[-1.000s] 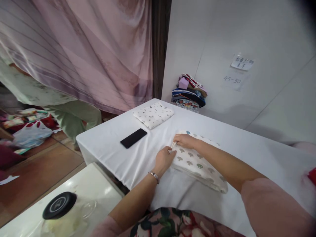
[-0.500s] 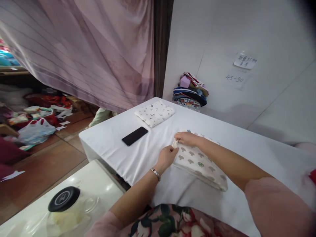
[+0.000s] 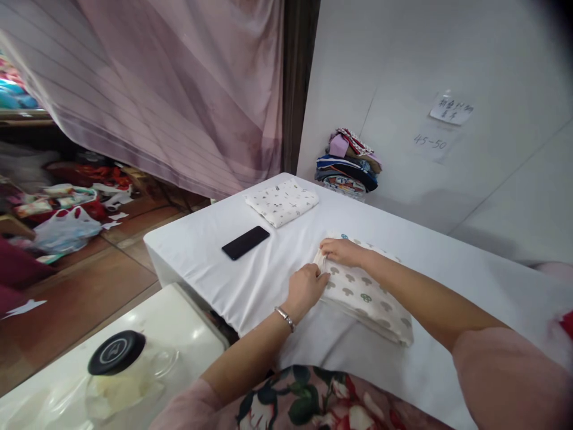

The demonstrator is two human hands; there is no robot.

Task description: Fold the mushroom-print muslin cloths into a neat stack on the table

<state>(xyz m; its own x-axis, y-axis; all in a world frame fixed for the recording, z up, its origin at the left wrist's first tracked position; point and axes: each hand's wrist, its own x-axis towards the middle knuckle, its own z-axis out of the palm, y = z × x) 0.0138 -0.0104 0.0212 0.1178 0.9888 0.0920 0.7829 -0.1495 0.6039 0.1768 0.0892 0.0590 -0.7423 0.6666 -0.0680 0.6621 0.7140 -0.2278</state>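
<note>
So it looks like an edge-squaring step: both hands are on the mushroom cloth (image 3: 378, 307), which lies folded flat on the counter (image 3: 188, 248) right in front of the wearer. Left grip (image 3: 307, 289) is pinched on its left-hand edge, thumb over the top. Right grip (image 3: 342, 251) is closed on the same edge, a bit farther out, and its forearm crosses over the cloth. Fingertips are partly hidden, so I can't tell how many layers each one has.

My guess is the next move calls for holding those layers together and lining up the edge without bunching it.

Counter's draped in a white sheet, kinda wrinkled near the front. Phone (image 3: 246, 242) lies dark side up, and just past it there's another folded cloth (image 3: 283, 203) with a small print.

Around that: a clothes pile (image 3: 347, 164) against the white wall (image 3: 389, 60), handwritten notes (image 3: 451, 110) taped up, a pink curtain (image 3: 201, 89), a black-lidded jar (image 3: 117, 352) lower left, and a plastic bag (image 3: 67, 231) on the floor (image 3: 94, 286).
</note>
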